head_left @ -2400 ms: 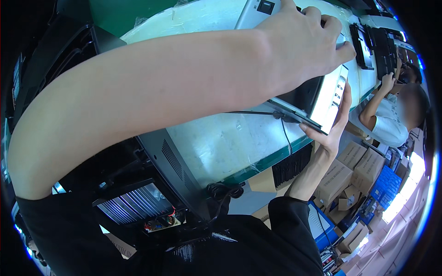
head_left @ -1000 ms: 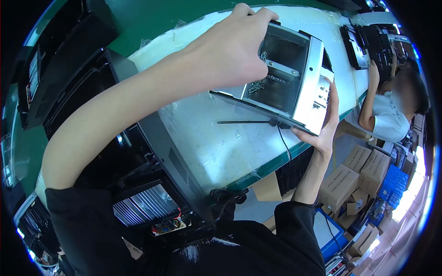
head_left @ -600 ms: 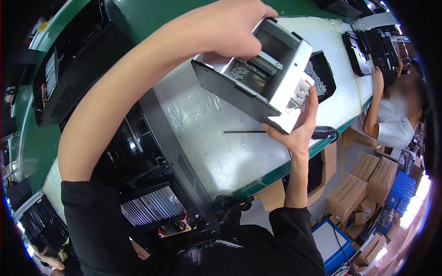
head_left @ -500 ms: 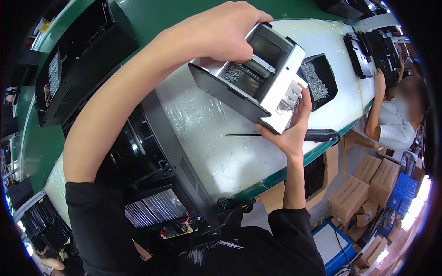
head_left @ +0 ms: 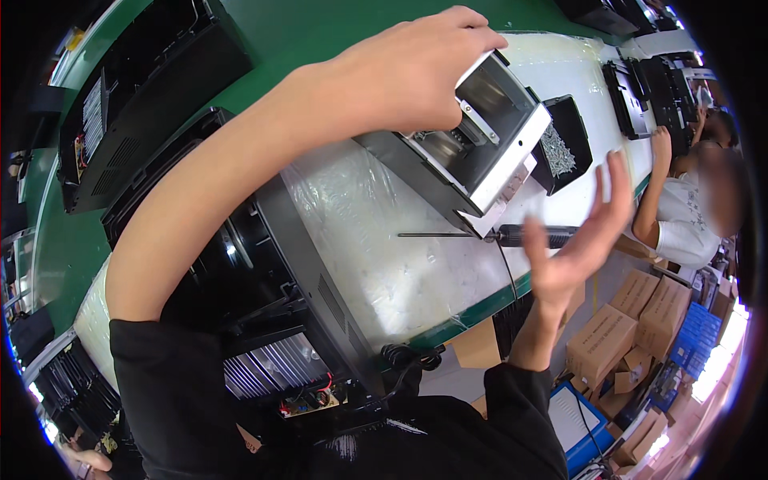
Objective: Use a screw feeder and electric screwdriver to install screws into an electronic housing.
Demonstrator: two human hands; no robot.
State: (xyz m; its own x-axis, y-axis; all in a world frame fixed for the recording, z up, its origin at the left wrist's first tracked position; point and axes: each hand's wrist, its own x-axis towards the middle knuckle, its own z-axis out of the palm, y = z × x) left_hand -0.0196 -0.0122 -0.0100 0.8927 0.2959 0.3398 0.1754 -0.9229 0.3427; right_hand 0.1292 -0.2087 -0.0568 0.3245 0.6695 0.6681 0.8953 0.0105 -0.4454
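My left hand (head_left: 428,76) grips the upper left side of a white and dark grey metal box (head_left: 524,128), open-topped with a metal bar inside. The box is tilted over the white plastic-covered bench. Off its lower right side, my right hand (head_left: 572,264) is raised with fingers spread, slightly blurred and holding nothing. Close to the right thumb is the handle of an electric screwdriver (head_left: 512,234), which lies on the bench with its long thin shaft pointing left. Behind the box stands a black tray (head_left: 570,108) with many small silver screws (head_left: 556,148).
A large black machine housing (head_left: 296,248) with metal fins stands in front of me; a similar housing (head_left: 128,152) is at far left. Black panels (head_left: 628,96) lie at the bench's far right end. A co-worker (head_left: 680,208) sits to the right, above cardboard boxes (head_left: 604,340).
My right hand has let go of the box and moved right, its fingers opening. The box has shifted right and turned a little in my left hand, and the screwdriver's cord hangs differently.
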